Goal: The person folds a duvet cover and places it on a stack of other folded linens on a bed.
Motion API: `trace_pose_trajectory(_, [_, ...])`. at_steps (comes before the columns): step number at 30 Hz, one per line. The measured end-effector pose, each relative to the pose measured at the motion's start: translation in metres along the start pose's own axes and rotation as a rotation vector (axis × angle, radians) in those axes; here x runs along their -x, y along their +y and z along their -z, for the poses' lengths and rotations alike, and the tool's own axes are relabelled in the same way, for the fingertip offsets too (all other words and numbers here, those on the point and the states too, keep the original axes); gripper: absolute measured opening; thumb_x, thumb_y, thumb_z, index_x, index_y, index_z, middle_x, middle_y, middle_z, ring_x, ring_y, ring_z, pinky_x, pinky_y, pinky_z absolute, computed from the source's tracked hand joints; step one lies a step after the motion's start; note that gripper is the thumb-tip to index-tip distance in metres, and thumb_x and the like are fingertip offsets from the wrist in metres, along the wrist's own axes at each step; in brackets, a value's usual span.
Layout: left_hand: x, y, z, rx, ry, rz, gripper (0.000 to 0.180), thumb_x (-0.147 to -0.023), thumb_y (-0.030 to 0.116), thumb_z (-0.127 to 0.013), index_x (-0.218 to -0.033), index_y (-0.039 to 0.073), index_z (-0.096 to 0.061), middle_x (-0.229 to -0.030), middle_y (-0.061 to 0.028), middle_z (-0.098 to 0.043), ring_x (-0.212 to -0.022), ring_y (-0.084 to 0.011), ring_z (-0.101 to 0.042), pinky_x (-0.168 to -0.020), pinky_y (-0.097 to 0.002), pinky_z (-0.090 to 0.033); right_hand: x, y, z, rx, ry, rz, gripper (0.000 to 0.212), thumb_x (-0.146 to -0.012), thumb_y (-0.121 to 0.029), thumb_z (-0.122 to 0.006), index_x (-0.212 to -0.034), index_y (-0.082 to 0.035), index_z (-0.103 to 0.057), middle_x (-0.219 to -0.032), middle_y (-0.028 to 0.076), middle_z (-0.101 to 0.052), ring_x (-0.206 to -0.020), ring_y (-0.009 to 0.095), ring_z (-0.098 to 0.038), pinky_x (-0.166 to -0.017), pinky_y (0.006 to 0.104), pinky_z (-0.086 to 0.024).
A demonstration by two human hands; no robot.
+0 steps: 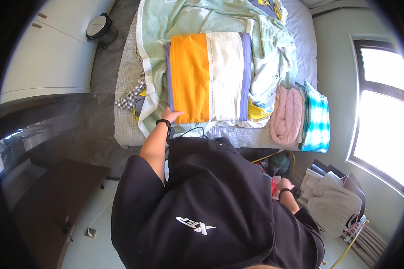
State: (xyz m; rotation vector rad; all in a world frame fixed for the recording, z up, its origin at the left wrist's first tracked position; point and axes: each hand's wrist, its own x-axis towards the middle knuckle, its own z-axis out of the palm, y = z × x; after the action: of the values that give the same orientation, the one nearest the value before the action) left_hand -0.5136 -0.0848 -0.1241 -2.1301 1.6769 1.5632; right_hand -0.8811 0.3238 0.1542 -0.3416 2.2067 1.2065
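Note:
A folded cloth (189,80) with orange, cream and purple-blue bands lies flat near the front of the bed. At its near left corner is my left hand (170,115), the thumb on top of the orange band and the other fingers mostly out of sight at the edge. Low at my right side, off the bed, my right hand (284,184) is curled beside a red and white item (275,186). Whatever may be in those fingers is too small to make out.
Under the cloth a rumpled pale green blanket (155,58) covers much of the bed (126,121). A folded pink quilt (286,116) and blue plaid bedding (316,119) sit at the bed's right corner. Grey fabric (334,199) and bags crowd the floor below the window (384,116).

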Motion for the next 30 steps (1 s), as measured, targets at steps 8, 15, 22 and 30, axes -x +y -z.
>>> trace_pose_trajectory(8, [-0.022, 0.030, -0.004, -0.137, -0.175, -0.058, 0.056, -0.069, 0.044, -0.061, -0.098, -0.004, -0.057, -0.099, -0.0215, -0.058, -0.094, -0.0326, -0.055, -0.078, -0.0362, -0.044, -0.075, 0.165, 0.157, 0.001, 0.650, -0.109, 0.025, -0.071, -0.022, -0.052, -0.090, -0.007, -0.058, -0.096, 0.013, -0.058, -0.090, 0.029, -0.056, -0.076, 0.0464, -0.043])
trace_pose_trajectory(15, [0.008, -0.028, 0.006, -0.054, -0.167, 0.011, 0.050, -0.073, 0.044, -0.057, -0.086, -0.004, -0.059, -0.079, -0.0201, -0.061, -0.076, -0.0296, -0.060, -0.067, -0.0365, -0.045, -0.160, -0.008, 0.332, -0.754, 0.605, 0.666, 0.021, -0.074, -0.021, -0.053, -0.073, -0.001, -0.059, -0.067, 0.011, -0.059, -0.062, 0.023, -0.059, -0.054, 0.0326, -0.045])
trace_pose_trajectory(22, [0.056, -0.075, -0.025, 0.111, -0.150, 0.070, 0.054, -0.077, 0.045, -0.053, -0.085, -0.008, -0.059, -0.078, -0.0199, -0.061, -0.074, -0.0289, -0.061, -0.065, -0.0371, -0.044, -0.221, -0.266, 0.252, -0.283, 0.405, 1.220, 0.058, -0.073, -0.027, -0.063, -0.119, 0.000, -0.040, -0.101, 0.017, -0.055, -0.085, 0.023, -0.056, -0.069, 0.0312, -0.047])
trace_pose_trajectory(30, [0.040, -0.061, -0.008, 0.057, -0.227, 0.165, 0.049, -0.073, 0.037, -0.062, -0.095, -0.006, -0.054, -0.086, -0.0122, -0.060, -0.077, -0.0214, -0.056, -0.068, -0.0318, -0.043, -0.223, -0.354, 0.209, -0.840, 0.175, 1.000, 0.076, -0.061, -0.028, -0.068, -0.122, 0.002, -0.035, -0.109, 0.023, -0.050, -0.104, 0.033, -0.047, -0.087, 0.0371, -0.039])
